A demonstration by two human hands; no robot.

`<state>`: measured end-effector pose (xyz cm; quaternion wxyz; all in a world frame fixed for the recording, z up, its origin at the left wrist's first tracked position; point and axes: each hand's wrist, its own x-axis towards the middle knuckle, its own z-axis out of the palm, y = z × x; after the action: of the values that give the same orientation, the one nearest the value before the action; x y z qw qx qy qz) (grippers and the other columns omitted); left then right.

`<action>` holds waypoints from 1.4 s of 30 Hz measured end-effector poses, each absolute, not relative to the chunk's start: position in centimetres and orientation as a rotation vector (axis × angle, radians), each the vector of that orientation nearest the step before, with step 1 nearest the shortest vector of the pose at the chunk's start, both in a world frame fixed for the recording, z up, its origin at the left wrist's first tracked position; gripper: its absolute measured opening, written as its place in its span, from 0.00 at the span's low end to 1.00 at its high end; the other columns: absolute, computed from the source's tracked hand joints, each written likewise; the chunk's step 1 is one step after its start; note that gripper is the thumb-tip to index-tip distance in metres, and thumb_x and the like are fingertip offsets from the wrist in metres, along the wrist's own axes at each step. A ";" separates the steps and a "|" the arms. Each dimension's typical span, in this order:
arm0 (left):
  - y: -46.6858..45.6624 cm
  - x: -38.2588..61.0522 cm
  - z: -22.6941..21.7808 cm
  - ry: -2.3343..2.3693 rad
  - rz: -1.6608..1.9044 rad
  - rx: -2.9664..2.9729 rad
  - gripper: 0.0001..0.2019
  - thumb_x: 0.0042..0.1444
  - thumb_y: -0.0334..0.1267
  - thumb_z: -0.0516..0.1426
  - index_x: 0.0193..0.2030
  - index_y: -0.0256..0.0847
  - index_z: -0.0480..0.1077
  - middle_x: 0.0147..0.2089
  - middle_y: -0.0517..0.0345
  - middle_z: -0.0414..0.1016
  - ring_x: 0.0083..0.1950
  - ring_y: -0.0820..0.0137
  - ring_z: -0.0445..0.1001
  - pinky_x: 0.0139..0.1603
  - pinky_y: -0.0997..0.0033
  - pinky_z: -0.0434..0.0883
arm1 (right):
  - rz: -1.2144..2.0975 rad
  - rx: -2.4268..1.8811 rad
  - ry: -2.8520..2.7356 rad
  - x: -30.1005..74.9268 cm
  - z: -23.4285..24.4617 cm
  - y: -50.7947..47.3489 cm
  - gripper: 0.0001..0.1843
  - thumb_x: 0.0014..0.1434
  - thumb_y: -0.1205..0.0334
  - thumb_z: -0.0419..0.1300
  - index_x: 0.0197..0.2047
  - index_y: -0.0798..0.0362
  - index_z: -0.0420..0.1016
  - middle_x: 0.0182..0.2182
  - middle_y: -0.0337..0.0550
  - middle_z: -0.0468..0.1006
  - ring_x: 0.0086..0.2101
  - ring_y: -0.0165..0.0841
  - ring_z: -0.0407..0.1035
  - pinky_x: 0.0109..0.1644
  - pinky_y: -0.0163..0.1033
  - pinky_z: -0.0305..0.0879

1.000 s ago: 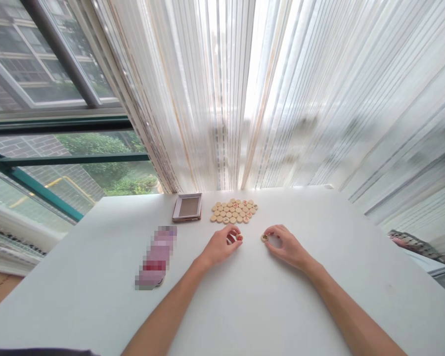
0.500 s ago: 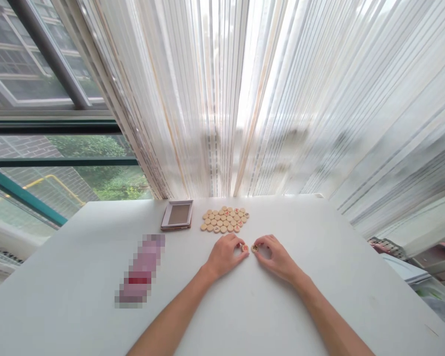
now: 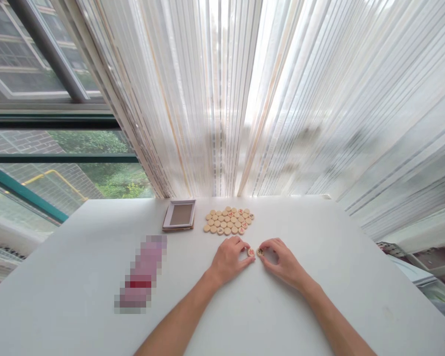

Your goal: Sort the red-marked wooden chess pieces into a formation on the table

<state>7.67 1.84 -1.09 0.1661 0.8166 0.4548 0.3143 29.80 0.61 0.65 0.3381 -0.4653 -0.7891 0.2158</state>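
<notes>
My left hand (image 3: 230, 257) rests on the white table (image 3: 244, 306), its fingertips pinched on a round wooden chess piece with a red mark (image 3: 251, 252). My right hand (image 3: 282, 259) pinches a second wooden piece with a dark mark (image 3: 260, 252). The two pieces lie flat on the table and touch side by side between my hands. Just beyond them, a flat cluster of several more wooden chess pieces (image 3: 228, 222) lies near the far edge.
A shallow brown box with a pale rim (image 3: 179, 216) sits left of the cluster. A blurred-out pink oblong (image 3: 141, 274) lies to the left. Striped sheer curtains (image 3: 282, 99) hang behind the table, with a window (image 3: 40, 99) at left.
My hands have come together, sliding the two pieces across the table until they touch. The view has shifted slightly as my head moved.
</notes>
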 end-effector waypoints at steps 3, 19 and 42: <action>1.8 7.7 -0.9 1.286 0.902 2.318 0.09 0.56 0.43 0.65 0.42 0.43 0.76 0.38 0.56 0.74 0.40 0.65 0.73 0.45 0.65 0.70 | 0.560 -1.208 -2.061 29.8 0.7 0.6 0.05 0.61 0.63 0.61 0.42 0.46 0.73 0.38 0.43 0.78 0.42 0.41 0.71 0.49 0.47 0.70; 1.7 7.6 -0.6 1.284 0.876 2.318 0.10 0.55 0.43 0.65 0.42 0.43 0.76 0.39 0.55 0.74 0.41 0.64 0.73 0.45 0.64 0.70 | 0.580 -1.215 -2.085 30.0 0.6 0.7 0.07 0.61 0.64 0.61 0.44 0.46 0.73 0.40 0.43 0.77 0.44 0.41 0.70 0.50 0.47 0.69; 1.7 7.6 -0.7 1.279 0.892 2.326 0.09 0.56 0.43 0.64 0.42 0.43 0.76 0.39 0.55 0.74 0.41 0.64 0.73 0.45 0.63 0.70 | 0.581 -1.221 -2.091 30.2 0.6 0.6 0.09 0.62 0.61 0.61 0.47 0.46 0.74 0.42 0.45 0.77 0.44 0.42 0.71 0.51 0.49 0.70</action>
<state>7.64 1.67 -0.69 0.1700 0.8185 0.4502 0.3138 30.18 0.65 0.59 0.3199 -0.4646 -0.7956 0.2210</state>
